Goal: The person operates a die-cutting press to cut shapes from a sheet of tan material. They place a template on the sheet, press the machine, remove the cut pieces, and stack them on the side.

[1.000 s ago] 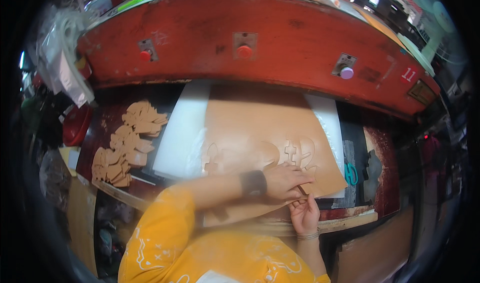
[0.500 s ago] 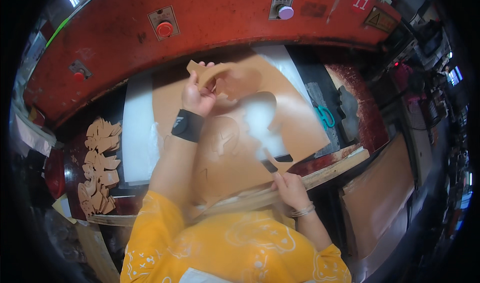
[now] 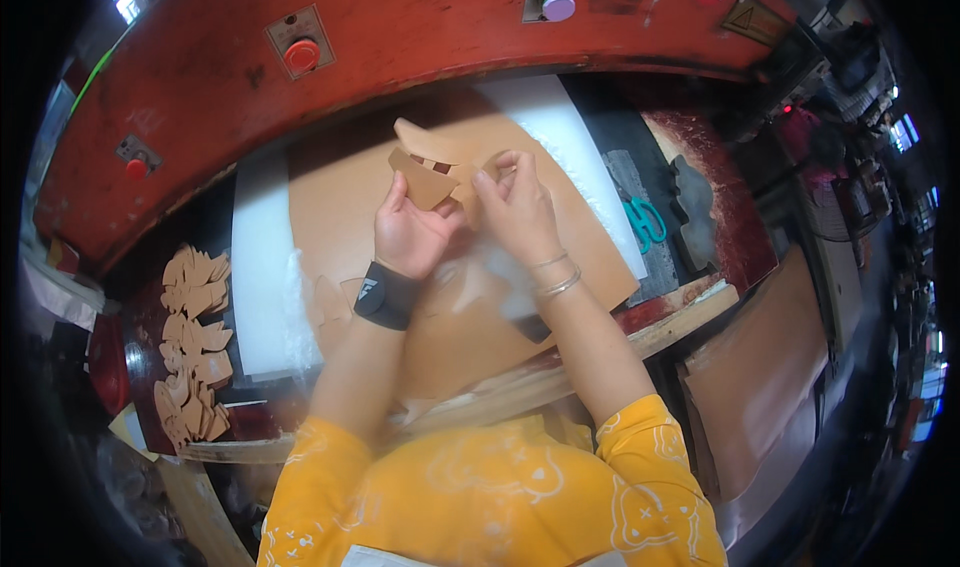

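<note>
Cut pieces (image 3: 432, 172): tan, flat, thin, angular outlines; several stacked, held above the tan sheet (image 3: 340, 192), mid-tabletop.
Left hand (image 3: 412, 232): grip closed on the stack's lower edge, thumb on top.
Right hand (image 3: 515, 202): fingertips pinching the stack's right edge.
Risk: the pieces are thin and loosely stacked; a slackened pinch could let one slide out and drop onto the sheet, or the stack could fan out of line.
White board (image 3: 262, 267): under the sheet.
Pile of similar pieces (image 3: 190, 342): left, well apart.
Scissors (image 3: 647, 222): teal-handled, right.
Red machine housing (image 3: 400, 27): behind, with buttons.
</note>
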Action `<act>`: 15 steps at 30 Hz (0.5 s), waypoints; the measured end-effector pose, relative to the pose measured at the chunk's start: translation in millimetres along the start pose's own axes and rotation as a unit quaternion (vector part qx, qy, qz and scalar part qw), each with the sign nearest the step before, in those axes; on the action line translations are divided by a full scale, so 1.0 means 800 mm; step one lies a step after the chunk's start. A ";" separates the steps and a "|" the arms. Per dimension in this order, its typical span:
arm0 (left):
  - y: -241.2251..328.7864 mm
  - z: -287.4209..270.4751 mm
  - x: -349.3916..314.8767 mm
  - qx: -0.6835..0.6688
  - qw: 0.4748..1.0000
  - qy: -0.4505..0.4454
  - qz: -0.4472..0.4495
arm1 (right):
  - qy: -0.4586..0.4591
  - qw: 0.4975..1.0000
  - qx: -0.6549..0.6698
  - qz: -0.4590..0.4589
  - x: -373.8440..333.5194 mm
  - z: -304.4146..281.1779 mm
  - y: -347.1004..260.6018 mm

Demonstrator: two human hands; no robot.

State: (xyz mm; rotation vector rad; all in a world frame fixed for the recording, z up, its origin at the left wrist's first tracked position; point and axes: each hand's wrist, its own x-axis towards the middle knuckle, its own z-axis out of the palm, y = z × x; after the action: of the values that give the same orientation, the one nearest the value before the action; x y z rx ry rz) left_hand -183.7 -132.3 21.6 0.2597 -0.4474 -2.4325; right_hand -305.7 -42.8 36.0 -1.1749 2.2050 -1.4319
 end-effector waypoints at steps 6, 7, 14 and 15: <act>0.029 0.005 0.018 -0.068 0.983 0.133 0.107 | 0.006 0.997 -0.052 -0.064 -0.023 -0.021 0.030; 0.046 0.012 0.025 -0.054 0.976 0.155 0.143 | 0.018 0.996 -0.069 -0.048 -0.028 -0.029 0.039; 0.129 0.052 0.018 0.242 0.896 -0.022 0.370 | 0.011 0.998 -0.043 -0.041 -0.058 -0.065 0.088; 0.115 0.050 0.004 0.313 0.881 0.012 0.354 | 0.039 0.994 -0.043 -0.090 -0.069 -0.070 0.081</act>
State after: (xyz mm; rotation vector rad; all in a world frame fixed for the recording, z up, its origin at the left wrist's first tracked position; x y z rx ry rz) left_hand -146.3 -192.2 93.5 0.3238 -1.1011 -1.5124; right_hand -335.8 46.1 -3.8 -1.4000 2.2838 -1.4880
